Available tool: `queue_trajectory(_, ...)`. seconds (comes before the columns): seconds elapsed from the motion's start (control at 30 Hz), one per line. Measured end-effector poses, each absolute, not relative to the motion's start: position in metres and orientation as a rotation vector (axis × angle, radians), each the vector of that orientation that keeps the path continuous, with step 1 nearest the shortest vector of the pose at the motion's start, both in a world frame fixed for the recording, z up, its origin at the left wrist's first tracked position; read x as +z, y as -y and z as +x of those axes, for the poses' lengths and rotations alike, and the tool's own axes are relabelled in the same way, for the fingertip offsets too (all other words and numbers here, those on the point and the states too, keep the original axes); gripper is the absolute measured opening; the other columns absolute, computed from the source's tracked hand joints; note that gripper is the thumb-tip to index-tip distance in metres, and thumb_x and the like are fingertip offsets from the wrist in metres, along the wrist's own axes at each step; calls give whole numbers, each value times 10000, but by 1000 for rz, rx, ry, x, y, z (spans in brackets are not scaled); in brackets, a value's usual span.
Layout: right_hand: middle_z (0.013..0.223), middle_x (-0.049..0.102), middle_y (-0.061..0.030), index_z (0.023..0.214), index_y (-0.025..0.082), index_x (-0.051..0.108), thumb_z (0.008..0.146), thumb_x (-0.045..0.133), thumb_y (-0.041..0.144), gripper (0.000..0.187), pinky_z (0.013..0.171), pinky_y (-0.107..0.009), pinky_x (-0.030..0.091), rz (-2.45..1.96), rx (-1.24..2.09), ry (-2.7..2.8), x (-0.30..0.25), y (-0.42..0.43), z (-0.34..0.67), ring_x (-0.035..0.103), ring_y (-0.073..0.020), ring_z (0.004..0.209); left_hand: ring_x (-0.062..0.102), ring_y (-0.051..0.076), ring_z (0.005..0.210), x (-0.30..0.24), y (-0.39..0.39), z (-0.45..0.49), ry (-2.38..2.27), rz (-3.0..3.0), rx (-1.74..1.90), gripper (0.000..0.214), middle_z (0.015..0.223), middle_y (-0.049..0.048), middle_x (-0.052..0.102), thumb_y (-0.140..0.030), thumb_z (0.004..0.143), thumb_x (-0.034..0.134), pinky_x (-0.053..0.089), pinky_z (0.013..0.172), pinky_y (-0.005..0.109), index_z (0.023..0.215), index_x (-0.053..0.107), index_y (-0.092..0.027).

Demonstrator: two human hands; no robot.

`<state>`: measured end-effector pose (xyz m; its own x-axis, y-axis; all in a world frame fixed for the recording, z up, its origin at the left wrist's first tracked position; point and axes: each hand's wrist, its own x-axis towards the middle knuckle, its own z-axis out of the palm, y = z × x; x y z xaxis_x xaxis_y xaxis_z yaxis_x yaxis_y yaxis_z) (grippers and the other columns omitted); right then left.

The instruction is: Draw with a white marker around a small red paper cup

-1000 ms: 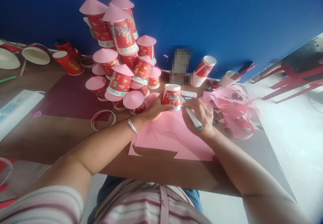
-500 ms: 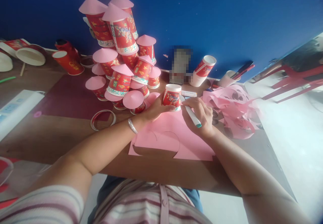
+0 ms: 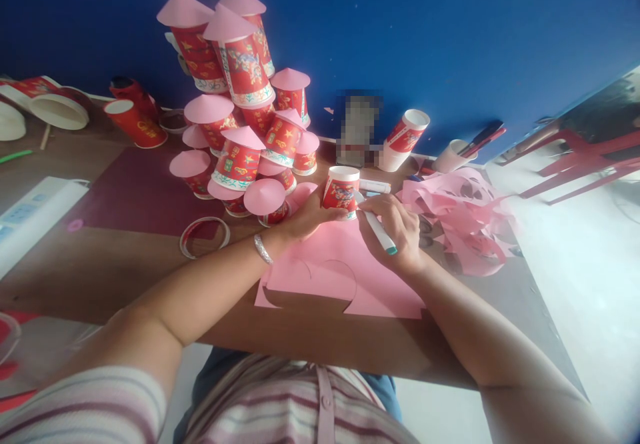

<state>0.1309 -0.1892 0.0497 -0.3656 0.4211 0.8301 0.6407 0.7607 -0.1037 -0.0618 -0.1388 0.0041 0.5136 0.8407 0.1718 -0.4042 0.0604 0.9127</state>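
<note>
My left hand (image 3: 314, 216) is wrapped round a red patterned paper cup (image 3: 341, 189) with a white rim. In my right hand (image 3: 399, 231) is a white marker pen (image 3: 377, 231) with a green end. The pen's tip end is at the right side of the cup; whether it touches cannot be made out. Beneath both hands lies a pink paper sheet (image 3: 320, 277) with curved cut-outs along its near edge. Left of the cup, several red paper cups topped by pink paper cones stand stacked in a tower (image 3: 245, 77).
Pink paper scraps (image 3: 470, 211) are heaped at the right, near a white cup of pens (image 3: 453, 154). Stacked spare cups (image 3: 404, 139) stand by the blue wall. A tape roll (image 3: 204, 237) and a power strip (image 3: 37, 217) lie at the left.
My right hand and the marker have shifted very slightly left at the cup. The left hand keeps its hold, and the cup is almost unmoved.
</note>
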Motion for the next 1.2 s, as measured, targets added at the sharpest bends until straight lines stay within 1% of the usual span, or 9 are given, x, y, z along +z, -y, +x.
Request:
queue_trajectory(0.17, 884, 742, -9, 1125, 239, 618, 1002, 615, 106, 181, 619, -275, 569, -769, -299, 2023, 50, 190, 129, 736, -170, 738, 686, 249, 1117, 4, 139, -62, -476, 1165, 986, 503, 1139, 84, 751, -392, 773, 946, 543, 973, 394, 1177, 714, -203)
queue_trajectory(0.27, 914, 752, -13, 1160, 247, 612, 991, 604, 106, 220, 628, -275, 576, -769, -283, 2040, 49, 191, 129, 738, -173, 748, 684, 249, 1113, 6, 141, -62, -512, 1156, 983, 498, 1155, 79, 750, -381, 772, 945, 545, 968, 398, 1170, 703, -205)
queue_trajectory(0.47, 947, 765, -19, 1182, 241, 597, 979, 594, 64, 270, 629, -267, 575, -744, -272, 2066, 44, 192, 129, 747, -164, 777, 672, 249, 1049, 6, 143, -62, -544, 1160, 988, 446, 1049, 52, 727, -386, 764, 936, 548, 903, 391, 1096, 703, -203)
queue_trajectory(0.63, 944, 764, -19, 1195, 233, 591, 991, 588, 67, 263, 607, -271, 568, -724, -281, 2085, 48, 194, 126, 740, -159, 760, 672, 258, 1069, 3, 142, -63, -546, 1187, 995, 434, 1089, 65, 724, -380, 790, 917, 549, 921, 413, 1121, 698, -205)
queue_trajectory(0.73, 923, 755, -9, 1198, 237, 591, 984, 596, 73, 270, 589, -263, 536, -740, -286, 2091, 49, 196, 125, 720, -151, 729, 674, 259, 1069, 5, 142, -62, -537, 1163, 1003, 472, 1099, 69, 731, -376, 772, 933, 549, 954, 432, 1142, 696, -204)
queue_trajectory(0.83, 935, 754, -15, 1216, 234, 586, 969, 598, 69, 298, 593, -267, 523, -750, -276, 2117, 47, 197, 126, 721, -159, 743, 677, 262, 1070, 8, 143, -61, -527, 1131, 1009, 530, 1121, 83, 736, -374, 749, 952, 549, 968, 439, 1173, 689, -197)
queue_trajectory(1.03, 947, 753, -15, 1214, 243, 582, 963, 551, 52, 317, 584, -262, 519, -757, -285, 2145, 42, 197, 128, 731, -163, 761, 683, 255, 1057, 3, 142, -62, -574, 1161, 1025, 527, 1071, 53, 716, -426, 721, 967, 544, 916, 402, 1119, 689, -220)
queue_trajectory(1.13, 954, 755, -23, 1234, 234, 581, 958, 530, 39, 342, 574, -258, 522, -746, -281, 2154, 42, 197, 128, 735, -165, 768, 684, 243, 1023, 3, 142, -62, -574, 1148, 1039, 569, 1078, 57, 720, -432, 708, 975, 551, 903, 399, 1140, 676, -215)
queue_trajectory(1.2, 957, 759, -25, 1233, 235, 586, 964, 553, 55, 325, 581, -264, 538, -730, -283, 2144, 42, 196, 129, 737, -166, 765, 687, 239, 1007, 4, 142, -62, -573, 1150, 1042, 597, 1074, 54, 724, -432, 702, 981, 554, 893, 396, 1162, 666, -219)
